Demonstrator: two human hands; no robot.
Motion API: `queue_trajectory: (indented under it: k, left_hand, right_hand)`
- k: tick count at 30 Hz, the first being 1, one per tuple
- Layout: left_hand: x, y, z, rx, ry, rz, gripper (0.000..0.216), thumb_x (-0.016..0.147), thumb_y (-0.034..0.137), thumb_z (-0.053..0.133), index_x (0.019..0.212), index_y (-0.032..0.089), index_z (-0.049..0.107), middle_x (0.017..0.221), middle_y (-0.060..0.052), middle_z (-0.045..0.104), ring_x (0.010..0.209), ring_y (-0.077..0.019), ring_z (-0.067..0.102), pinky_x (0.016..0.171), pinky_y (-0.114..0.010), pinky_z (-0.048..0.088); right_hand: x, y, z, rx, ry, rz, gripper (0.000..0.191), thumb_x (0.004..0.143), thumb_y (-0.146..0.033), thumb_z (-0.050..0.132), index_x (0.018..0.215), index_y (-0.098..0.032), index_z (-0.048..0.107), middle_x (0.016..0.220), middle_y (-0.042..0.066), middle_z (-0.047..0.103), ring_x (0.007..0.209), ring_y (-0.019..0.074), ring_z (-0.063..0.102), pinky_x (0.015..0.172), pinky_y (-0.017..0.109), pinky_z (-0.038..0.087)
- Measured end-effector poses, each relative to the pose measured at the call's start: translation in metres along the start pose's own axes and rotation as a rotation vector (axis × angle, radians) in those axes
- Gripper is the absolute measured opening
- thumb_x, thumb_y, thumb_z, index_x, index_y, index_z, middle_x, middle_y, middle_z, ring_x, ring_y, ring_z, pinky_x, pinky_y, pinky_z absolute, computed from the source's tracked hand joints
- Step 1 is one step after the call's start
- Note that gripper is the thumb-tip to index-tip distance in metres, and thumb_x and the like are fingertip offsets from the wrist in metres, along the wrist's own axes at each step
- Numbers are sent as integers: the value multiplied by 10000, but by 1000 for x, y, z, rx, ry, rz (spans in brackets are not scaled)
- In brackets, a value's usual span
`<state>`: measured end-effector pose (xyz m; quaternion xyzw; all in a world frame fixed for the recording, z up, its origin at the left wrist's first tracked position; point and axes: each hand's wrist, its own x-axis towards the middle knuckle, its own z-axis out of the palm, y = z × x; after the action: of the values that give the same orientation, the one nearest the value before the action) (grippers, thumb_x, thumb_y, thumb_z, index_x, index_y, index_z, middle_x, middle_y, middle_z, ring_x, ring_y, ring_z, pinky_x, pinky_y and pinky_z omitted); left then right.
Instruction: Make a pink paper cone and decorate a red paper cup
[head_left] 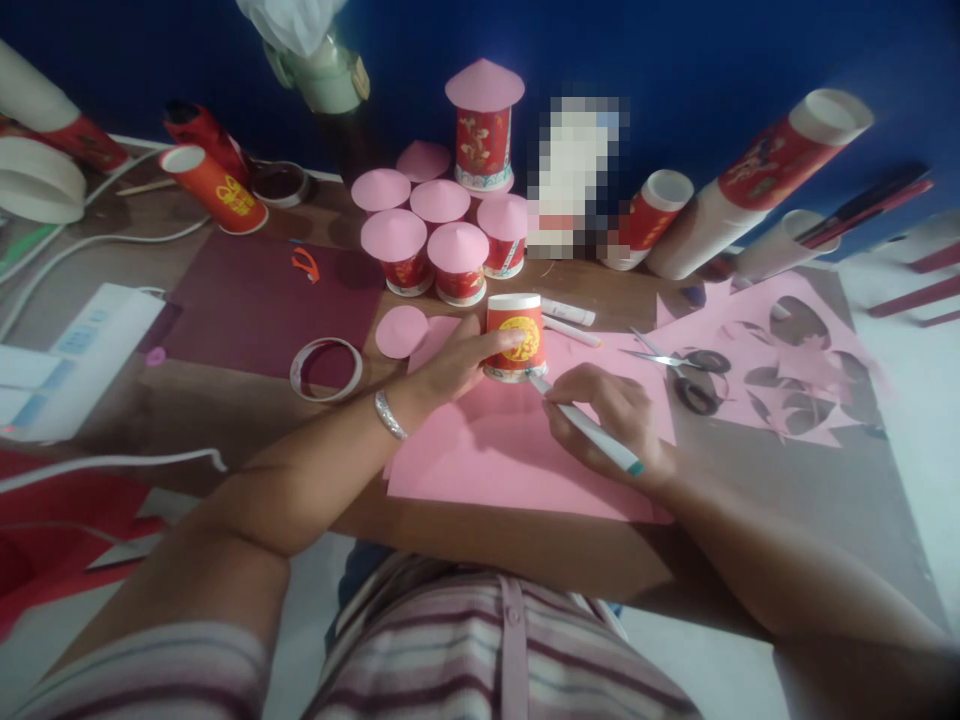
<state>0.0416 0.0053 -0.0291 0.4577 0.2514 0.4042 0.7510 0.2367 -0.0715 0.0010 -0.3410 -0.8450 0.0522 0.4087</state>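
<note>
A red paper cup (514,312) with a yellow round emblem stands on stacked pink paper sheets (465,460). My left hand (469,355) is closed around the cup from its left side, the thumb lying across the emblem. In my right hand (611,415) is a white marker (600,440) with a green end. Its tip points at the lower rim of the cup; whether it touches I cannot tell. A pink paper disc (402,331) lies left of the cup. Behind it, several red cups with pink cone tops (458,250) are grouped, one raised on top.
Scissors (686,380) lie on cut-out pink paper scraps (780,350) at the right. A tape roll (325,369) and an orange clip-like item (305,264) are at the left. Tall stacked cups (690,235) lean against the blue wall. A white power strip (82,360) sits far left.
</note>
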Motion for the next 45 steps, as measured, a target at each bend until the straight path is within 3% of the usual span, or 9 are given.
queue_trajectory:
  k: [29, 45]
  left_hand:
    - [1, -1, -1, 17, -8, -16, 302, 836, 380, 755, 1012, 177, 616, 917, -54, 660, 858, -201, 683, 777, -349, 619]
    - [0, -1, 0, -41, 7, -9, 345, 800, 363, 798, 1031, 170, 629, 957, -51, 661, 885, -182, 659, 797, -322, 603]
  right_hand:
    - [1, -1, -5, -8, -38, 132, 126, 875, -108, 613, 879, -229, 580, 707, -23, 688, 567, 114, 643, 556, 221, 520]
    - [-1, 0, -7, -44, -16, 190, 101, 851, -129, 604, 837, -228, 590, 678, -33, 683, 542, 117, 635, 540, 229, 499]
